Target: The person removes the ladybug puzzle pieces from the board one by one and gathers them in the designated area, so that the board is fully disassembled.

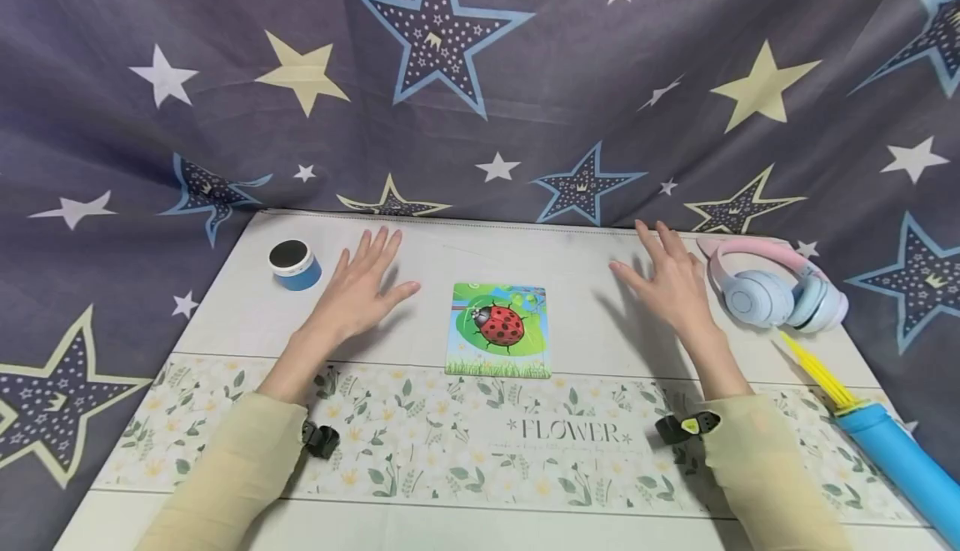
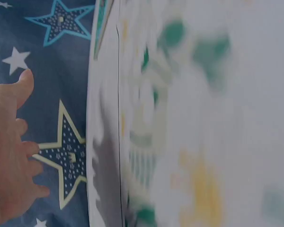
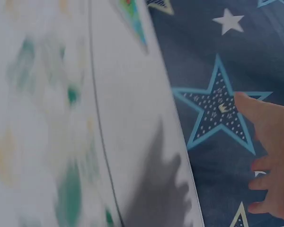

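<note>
A: Why is the square, green-and-blue, ladybug-printed board (image 1: 498, 330) placed there?
B: It lies flat on the white, floral-banded tabletop (image 1: 525, 251) between the bare left hand (image 1: 356, 301) and bare right hand (image 1: 669, 288), presumably for equal reach.
A: Fingers?
B: Extended, spread wide, holding nothing; both hands appear to hover.

The left hand (image 1: 358, 294) and right hand (image 1: 672, 286) hover, fingers extended, on either side of a square ladybug picture (image 1: 498, 330) on the surface (image 1: 517, 252). A blue-and-white container (image 1: 296, 267) with a black top stands near the left hand; pink-and-blue headphones (image 1: 759, 298) lie beside the right, near a yellow-tipped blue tube (image 1: 896, 453).
</note>
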### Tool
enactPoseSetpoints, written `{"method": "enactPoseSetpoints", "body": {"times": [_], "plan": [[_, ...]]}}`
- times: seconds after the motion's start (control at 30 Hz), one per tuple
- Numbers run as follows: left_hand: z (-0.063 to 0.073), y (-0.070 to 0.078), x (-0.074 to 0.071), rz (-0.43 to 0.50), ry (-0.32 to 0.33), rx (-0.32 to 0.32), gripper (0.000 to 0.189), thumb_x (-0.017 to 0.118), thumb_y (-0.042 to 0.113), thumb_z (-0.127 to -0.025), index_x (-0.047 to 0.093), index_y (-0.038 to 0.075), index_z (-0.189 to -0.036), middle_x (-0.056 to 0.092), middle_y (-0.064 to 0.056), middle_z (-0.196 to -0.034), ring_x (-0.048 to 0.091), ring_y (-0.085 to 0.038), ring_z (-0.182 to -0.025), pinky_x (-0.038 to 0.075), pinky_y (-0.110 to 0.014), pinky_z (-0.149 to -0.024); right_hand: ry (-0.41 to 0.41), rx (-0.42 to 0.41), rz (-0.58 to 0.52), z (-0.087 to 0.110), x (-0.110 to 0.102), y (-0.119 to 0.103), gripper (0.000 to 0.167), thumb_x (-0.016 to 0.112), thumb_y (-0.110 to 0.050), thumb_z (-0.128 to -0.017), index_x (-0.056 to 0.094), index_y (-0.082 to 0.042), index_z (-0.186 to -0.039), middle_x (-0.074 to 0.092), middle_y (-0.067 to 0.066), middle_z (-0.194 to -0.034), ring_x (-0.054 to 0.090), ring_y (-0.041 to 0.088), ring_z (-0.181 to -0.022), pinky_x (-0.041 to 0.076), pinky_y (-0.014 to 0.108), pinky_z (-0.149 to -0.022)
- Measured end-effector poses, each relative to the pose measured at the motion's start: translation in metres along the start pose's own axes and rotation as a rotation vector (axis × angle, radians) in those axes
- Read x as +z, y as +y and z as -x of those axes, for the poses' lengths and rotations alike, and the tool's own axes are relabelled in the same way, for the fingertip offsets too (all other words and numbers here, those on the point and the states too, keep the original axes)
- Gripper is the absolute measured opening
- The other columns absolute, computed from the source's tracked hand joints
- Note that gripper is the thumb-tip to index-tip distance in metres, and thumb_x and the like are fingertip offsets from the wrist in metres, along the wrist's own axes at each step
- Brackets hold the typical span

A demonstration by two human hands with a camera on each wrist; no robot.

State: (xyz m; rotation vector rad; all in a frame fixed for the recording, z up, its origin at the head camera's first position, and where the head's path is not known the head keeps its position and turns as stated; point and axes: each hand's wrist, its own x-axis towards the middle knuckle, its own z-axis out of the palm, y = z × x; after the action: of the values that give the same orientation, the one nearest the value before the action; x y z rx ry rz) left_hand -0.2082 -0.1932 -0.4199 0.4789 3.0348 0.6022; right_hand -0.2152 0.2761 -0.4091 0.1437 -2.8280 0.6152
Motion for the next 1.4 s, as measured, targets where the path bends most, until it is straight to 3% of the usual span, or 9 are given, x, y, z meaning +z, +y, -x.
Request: {"method": "enactPoseSetpoints", "body": {"times": [0.17,0.33,0.6,0.73,0.97,1.13,1.4], "plan": [[-0.004,0.015,0.01,0.057,-0.011,0.003,0.092,0.043,0.071,-0.1,0.002,0.023,-0.168,-0.002,-0.005,-0.175,-0.004,-0.033,-0.163,0.001,-0.064,-0.13,0.049,0.033,-0.148,0.002,0.007,-0.014,0.078,0.068,-0.05,-0.096,0.038,-0.02,-0.161,0.036,0.023,-0.165,0.038,0.052,-0.148,0.031,0.074,-0.115],[-0.008,0.03,0.018,0.143,-0.01,0.011,0.092,0.046,0.068,-0.1,0.002,0.024,-0.168,0.0,-0.006,-0.175,-0.001,-0.033,-0.163,0.004,-0.063,-0.131,0.092,0.06,-0.284,0.001,0.015,-0.029,0.073,0.072,-0.042,-0.096,0.044,-0.016,-0.158,0.046,0.02,-0.16,0.043,0.045,-0.147,0.034,0.062,-0.122],[-0.016,0.052,0.029,0.208,-0.007,0.041,0.095,0.057,0.061,-0.098,0.003,0.025,-0.168,0.004,-0.006,-0.175,0.01,-0.036,-0.163,0.008,-0.061,-0.131,0.083,0.091,-0.404,-0.003,0.027,-0.051,0.065,0.073,-0.031,-0.096,0.05,-0.011,-0.153,0.054,0.018,-0.154,0.057,0.043,-0.136,0.045,0.058,-0.116],[-0.016,0.062,0.033,0.195,-0.032,0.049,0.099,0.062,0.06,-0.096,0.002,0.027,-0.168,0.006,-0.008,-0.176,0.016,-0.037,-0.161,0.011,-0.061,-0.131,0.043,0.084,-0.444,-0.005,0.034,-0.059,0.064,0.074,-0.026,-0.095,0.051,-0.01,-0.152,0.058,0.022,-0.149,0.061,0.043,-0.131,0.048,0.057,-0.113],[-0.011,0.078,0.035,0.17,-0.144,0.059,0.103,0.066,0.061,-0.093,0.005,0.024,-0.168,0.006,-0.009,-0.176,0.014,-0.036,-0.162,0.008,-0.061,-0.131,-0.105,0.069,-0.552,-0.001,0.044,-0.069,0.063,0.073,-0.023,-0.096,0.049,-0.012,-0.154,0.061,0.022,-0.145,0.059,0.037,-0.134,0.05,0.052,-0.113],[-0.008,0.088,0.038,0.161,-0.21,0.084,0.104,0.068,0.061,-0.091,0.008,0.024,-0.168,0.005,-0.008,-0.176,0.01,-0.034,-0.163,0.007,-0.059,-0.132,-0.156,0.011,-0.607,0.0,0.049,-0.073,0.065,0.075,-0.015,-0.094,0.049,-0.009,-0.153,0.063,0.026,-0.139,0.063,0.04,-0.129,0.052,0.051,-0.111],[-0.002,0.092,0.043,0.134,-0.305,0.112,0.1,0.071,0.058,-0.09,0.017,0.023,-0.167,0.011,-0.01,-0.175,0.007,-0.037,-0.163,0.007,-0.061,-0.132,-0.256,-0.098,-0.595,0.004,0.063,-0.081,0.068,0.077,-0.011,-0.092,0.047,-0.009,-0.154,0.064,0.025,-0.138,0.064,0.04,-0.125,0.054,0.053,-0.108]]}}
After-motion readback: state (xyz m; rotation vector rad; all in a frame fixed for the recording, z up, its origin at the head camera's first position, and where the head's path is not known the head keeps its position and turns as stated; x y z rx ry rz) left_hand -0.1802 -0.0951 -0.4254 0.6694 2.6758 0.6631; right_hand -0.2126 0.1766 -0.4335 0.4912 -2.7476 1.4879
